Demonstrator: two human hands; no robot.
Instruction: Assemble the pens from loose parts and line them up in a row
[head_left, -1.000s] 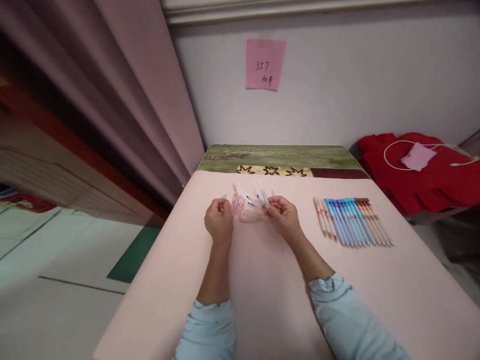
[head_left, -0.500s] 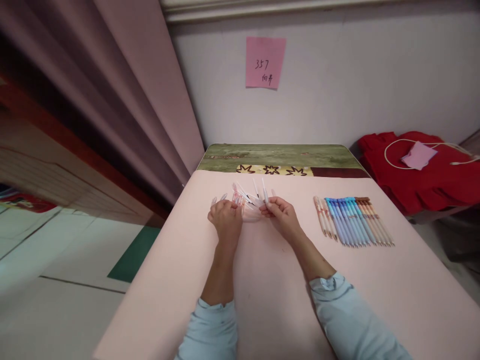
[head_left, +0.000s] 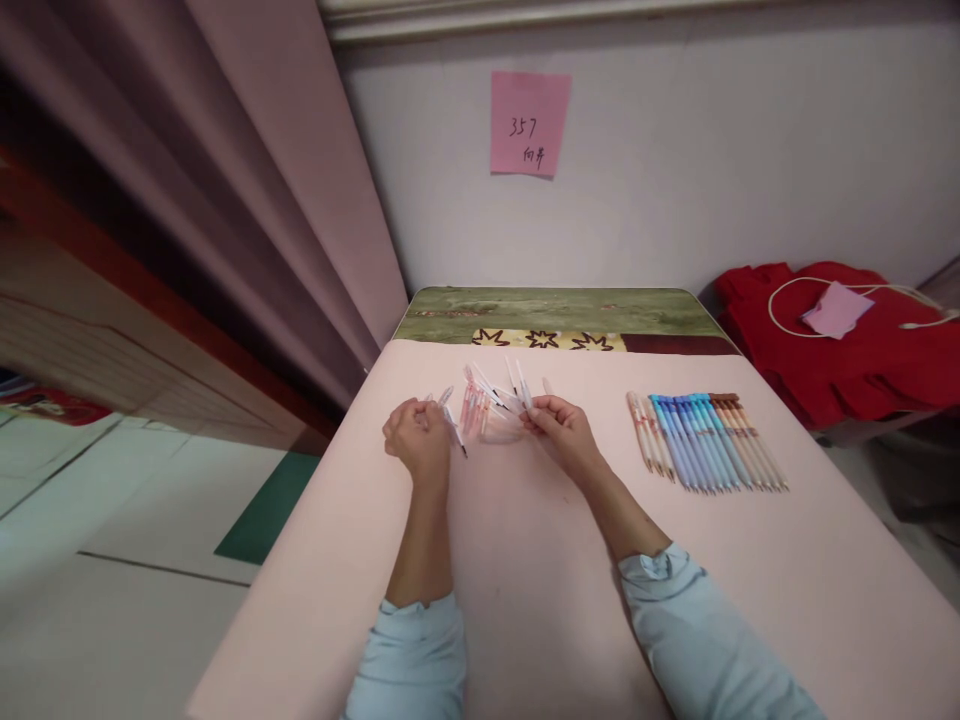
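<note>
My left hand (head_left: 420,435) is at the left of the pink sheet, fingers curled closed; what they hold, if anything, is hidden. Right beside it is a slim white pen refill (head_left: 456,436) with a dark tip, near a clear pen part (head_left: 447,394). My right hand (head_left: 562,430) pinches a slim pale pen piece (head_left: 526,394) between thumb and fingers. Between the hands lie pinkish pen barrels (head_left: 474,408) and several white refills (head_left: 489,385) fanned out, on what looks like a clear wrapper (head_left: 501,430).
To the right, a neat row of pens (head_left: 697,440) runs from white through blue to brown. The pink sheet (head_left: 540,580) covers the table up to a green strip (head_left: 555,304). Beyond the right edge is red cloth (head_left: 810,375) with a white cable; a curtain (head_left: 285,180) hangs left.
My left hand has moved left, away from the pinkish barrels. A dark-tipped refill now shows beside it. My right hand has stayed nearly in place with its pale pen piece.
</note>
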